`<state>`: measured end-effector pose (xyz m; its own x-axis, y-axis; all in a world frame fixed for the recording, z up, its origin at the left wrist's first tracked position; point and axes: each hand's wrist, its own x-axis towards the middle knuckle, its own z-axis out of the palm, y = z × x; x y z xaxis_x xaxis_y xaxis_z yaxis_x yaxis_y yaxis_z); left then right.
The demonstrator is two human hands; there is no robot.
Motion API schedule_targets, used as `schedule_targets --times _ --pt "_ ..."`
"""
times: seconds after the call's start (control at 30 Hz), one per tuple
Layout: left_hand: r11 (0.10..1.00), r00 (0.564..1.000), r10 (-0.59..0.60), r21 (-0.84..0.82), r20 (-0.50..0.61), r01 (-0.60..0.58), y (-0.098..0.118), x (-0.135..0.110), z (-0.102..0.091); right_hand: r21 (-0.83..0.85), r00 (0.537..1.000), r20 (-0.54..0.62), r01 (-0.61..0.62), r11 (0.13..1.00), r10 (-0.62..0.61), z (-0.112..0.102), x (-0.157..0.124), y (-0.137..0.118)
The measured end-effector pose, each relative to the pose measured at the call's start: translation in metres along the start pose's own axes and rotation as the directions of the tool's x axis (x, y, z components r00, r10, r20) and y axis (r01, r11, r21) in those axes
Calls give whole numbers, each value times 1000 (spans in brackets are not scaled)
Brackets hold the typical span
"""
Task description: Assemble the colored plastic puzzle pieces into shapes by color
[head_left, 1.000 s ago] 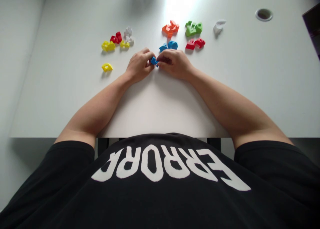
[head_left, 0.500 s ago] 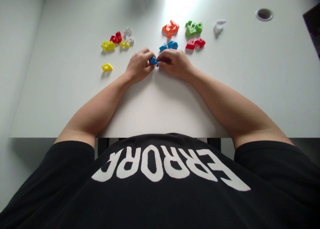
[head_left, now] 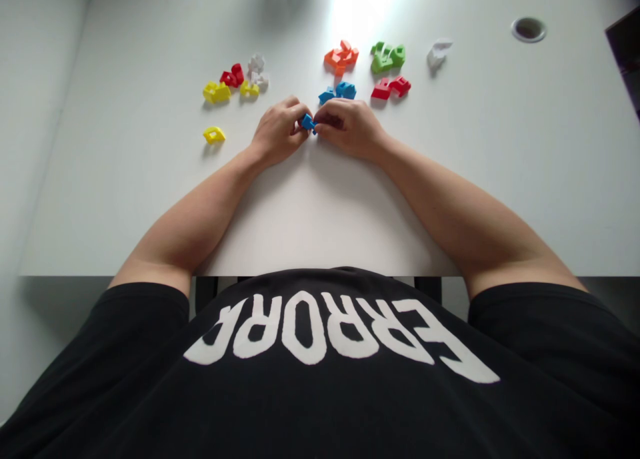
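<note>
Left hand and right hand were super close together, fingertips of both pinched onto a little blue piece right between them, over the white table. More blue pieces sat just past the right hand, orange pieces behind those, and some yellow pieces were off left.

On your broad, smooth white tabletop, you have a round, dark opening with a pale rim at the far right. Beyond it, a dark, angular object shows at your view's right edge. Bright glare whitens the table's far middle.
</note>
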<state>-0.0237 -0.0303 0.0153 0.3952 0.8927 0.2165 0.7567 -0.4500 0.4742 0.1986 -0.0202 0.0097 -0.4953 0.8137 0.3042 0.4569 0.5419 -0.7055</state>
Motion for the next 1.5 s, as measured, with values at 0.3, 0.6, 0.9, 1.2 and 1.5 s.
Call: schedule_targets --times 0.3,0.6,0.9,1.2,1.5 --pt "999 999 23 -26 -23 -24 -2 0 1 -5 1000 -8 -6 1000 6 0 1 -1" --pt "1000 1000 15 -5 -10 -15 -1 0 0 96 997 46 -63 993 58 -2 2 -3" --pt "1000 1000 13 -16 -17 -14 -1 0 1 17 999 9 -32 999 32 -1 1 -3" --pt "999 1000 -6 -49 1 6 0 0 0 21 999 13 -38 999 38 -1 0 -2" --pt "999 1000 1 -35 5 -1 -2 0 1 41 1000 2 -31 999 31 -1 1 -4"
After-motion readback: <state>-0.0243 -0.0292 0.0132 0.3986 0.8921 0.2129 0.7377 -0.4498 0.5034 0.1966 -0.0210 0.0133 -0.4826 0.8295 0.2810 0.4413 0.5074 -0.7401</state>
